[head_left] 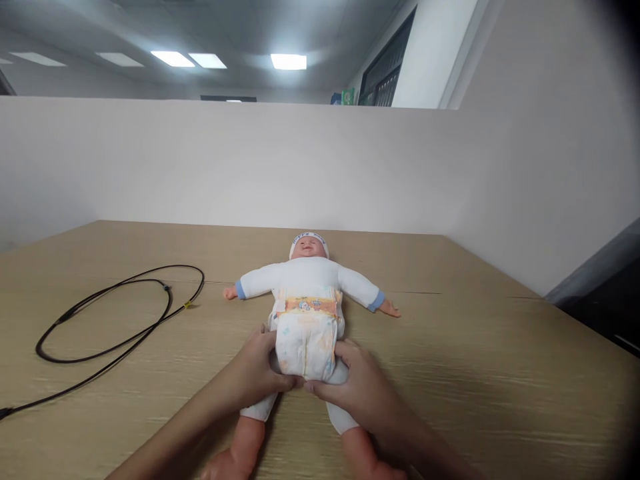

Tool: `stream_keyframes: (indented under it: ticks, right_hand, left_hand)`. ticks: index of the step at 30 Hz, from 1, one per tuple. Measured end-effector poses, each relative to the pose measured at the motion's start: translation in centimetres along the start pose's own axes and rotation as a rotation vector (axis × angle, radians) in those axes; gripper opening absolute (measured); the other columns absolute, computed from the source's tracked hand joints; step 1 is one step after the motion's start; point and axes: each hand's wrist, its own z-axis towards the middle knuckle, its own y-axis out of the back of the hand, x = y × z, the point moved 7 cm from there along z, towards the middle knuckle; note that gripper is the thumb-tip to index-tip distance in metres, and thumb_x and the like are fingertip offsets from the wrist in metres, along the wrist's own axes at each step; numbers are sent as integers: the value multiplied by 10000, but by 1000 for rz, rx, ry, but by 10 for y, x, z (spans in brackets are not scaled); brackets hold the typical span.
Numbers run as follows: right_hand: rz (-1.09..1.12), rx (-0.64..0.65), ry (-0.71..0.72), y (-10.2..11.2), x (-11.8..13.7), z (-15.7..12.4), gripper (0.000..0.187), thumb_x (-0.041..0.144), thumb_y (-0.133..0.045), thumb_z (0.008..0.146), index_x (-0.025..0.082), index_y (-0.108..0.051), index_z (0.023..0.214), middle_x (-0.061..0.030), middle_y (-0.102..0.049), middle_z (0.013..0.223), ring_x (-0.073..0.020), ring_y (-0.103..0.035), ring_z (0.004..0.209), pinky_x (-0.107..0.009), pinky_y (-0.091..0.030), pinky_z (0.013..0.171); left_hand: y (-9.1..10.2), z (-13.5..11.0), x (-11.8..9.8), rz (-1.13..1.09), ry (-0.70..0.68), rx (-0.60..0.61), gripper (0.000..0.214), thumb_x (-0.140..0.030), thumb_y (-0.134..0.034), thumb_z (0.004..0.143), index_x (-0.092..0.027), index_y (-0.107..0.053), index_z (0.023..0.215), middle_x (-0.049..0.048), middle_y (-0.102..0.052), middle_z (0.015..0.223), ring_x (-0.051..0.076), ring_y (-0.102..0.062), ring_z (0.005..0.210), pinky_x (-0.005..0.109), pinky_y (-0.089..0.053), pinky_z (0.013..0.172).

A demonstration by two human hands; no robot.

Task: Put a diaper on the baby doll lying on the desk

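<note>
A baby doll [311, 272] in white clothes with blue cuffs lies on its back, head away from me, arms spread and legs toward me. Around its hips is a white diaper [305, 340], its orange printed waistband fastened across the belly. My left hand [261, 365] is closed at the diaper's left leg edge, by the doll's thigh. On the other side my right hand [356, 379] grips the right leg edge in the same way. Both thumbs lie near each other just below the crotch. The fingers under the diaper and thighs are partly hidden.
The wooden table [480, 333] carries a black cable [95, 357] looped at the left. A low white partition [225, 163] stands behind the far table edge, and a white wall [540, 167] rises at the right. A dark object [605, 293] sits beyond the right edge.
</note>
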Motion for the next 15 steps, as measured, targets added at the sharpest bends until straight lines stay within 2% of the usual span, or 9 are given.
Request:
stream_keyframes:
  ticks: [4, 7, 11, 15]
  right_hand:
    - [24, 16, -5, 0, -2, 1, 221, 235, -901, 725, 229, -862, 943, -58, -838, 1097, -324, -736, 1074, -394, -571, 933]
    - [54, 34, -19, 3, -5, 3, 243, 262, -900, 718, 215, -864, 954, -55, -843, 1104, -321, -747, 1050, -393, -575, 929]
    - [125, 120, -41, 3, -8, 6, 304, 294, -897, 719, 206, -874, 1008, -45, -857, 1100, -322, -766, 1028, -383, -580, 906]
    - [147, 126, -29, 4, -7, 6, 326, 294, -899, 719, 201, -873, 1030, -51, -856, 1132, -328, -769, 1050, -386, -584, 917]
  left_hand:
    - [1, -2, -1, -17, 32, 5, 393, -278, -864, 670, -197, -805, 1051, 77, -706, 1106, 342, -584, 1168, 427, -512, 1045]
    - [4, -3, 0, -26, 46, 4, 429, -306, -877, 669, -185, -801, 1074, 80, -687, 1122, 325, -602, 1117, 429, -526, 1026]
    - [8, -4, 4, -65, 70, 11, 570, -405, -914, 669, -179, -786, 1176, 99, -677, 1198, 332, -620, 1127, 450, -529, 1037]
    - [9, -5, 2, -61, 45, 22, 540, -400, -890, 682, -180, -785, 1164, 103, -670, 1203, 335, -615, 1124, 453, -516, 1028]
